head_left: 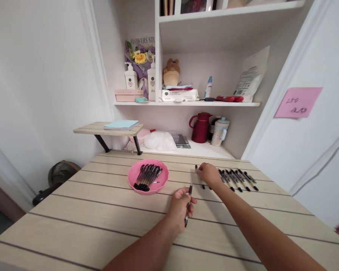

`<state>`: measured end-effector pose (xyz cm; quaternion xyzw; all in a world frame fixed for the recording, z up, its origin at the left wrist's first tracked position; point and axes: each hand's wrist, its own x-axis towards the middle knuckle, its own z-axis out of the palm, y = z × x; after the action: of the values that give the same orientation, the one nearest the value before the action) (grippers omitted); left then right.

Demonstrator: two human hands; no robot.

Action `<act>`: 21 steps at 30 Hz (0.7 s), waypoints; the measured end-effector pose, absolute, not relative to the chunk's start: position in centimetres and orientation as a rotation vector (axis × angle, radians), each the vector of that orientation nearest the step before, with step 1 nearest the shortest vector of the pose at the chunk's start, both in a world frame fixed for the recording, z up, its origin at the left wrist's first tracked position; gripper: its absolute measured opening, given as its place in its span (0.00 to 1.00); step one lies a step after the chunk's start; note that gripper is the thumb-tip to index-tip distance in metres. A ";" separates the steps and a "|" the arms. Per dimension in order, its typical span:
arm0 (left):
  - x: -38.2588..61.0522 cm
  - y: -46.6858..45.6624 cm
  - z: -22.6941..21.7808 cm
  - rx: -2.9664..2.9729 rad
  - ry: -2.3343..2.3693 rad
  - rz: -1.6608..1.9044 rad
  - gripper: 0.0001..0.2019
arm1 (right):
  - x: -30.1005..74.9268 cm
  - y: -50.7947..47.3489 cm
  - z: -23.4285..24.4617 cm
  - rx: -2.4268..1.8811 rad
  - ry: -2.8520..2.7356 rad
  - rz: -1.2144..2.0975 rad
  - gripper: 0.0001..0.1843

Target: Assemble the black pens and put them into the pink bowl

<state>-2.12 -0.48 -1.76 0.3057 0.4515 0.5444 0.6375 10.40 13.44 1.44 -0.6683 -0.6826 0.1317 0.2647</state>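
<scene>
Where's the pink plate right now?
In the head view the pink plate sits on the table, left of centre, filled with black pens, just beyond and left of the left hand, which holds a pen.

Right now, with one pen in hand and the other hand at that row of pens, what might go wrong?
The right hand lies over the end of the row of pens; a careless sweep could roll them along the table. The pink plate is shallow and holds a heap of pens, so another might slide off. The left hand grips its pen only with its fingertips; it could slip.
</scene>
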 end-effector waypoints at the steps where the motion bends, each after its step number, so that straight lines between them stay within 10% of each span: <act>1: -2.1 -0.4 -1.8 0.699 1.025 1.243 0.18 | 9.9 13.8 1.2 -1.831 -1.883 0.333 0.09; 21: -2.1 -0.2 -2.2 0.689 0.970 1.237 0.16 | 11.3 9.9 1.1 -1.698 -1.780 0.618 0.19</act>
<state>-2.14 -0.22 -2.23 0.3039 0.4275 0.5455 0.6537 11.31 9.93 1.11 -0.6391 -0.6699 0.2325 0.2978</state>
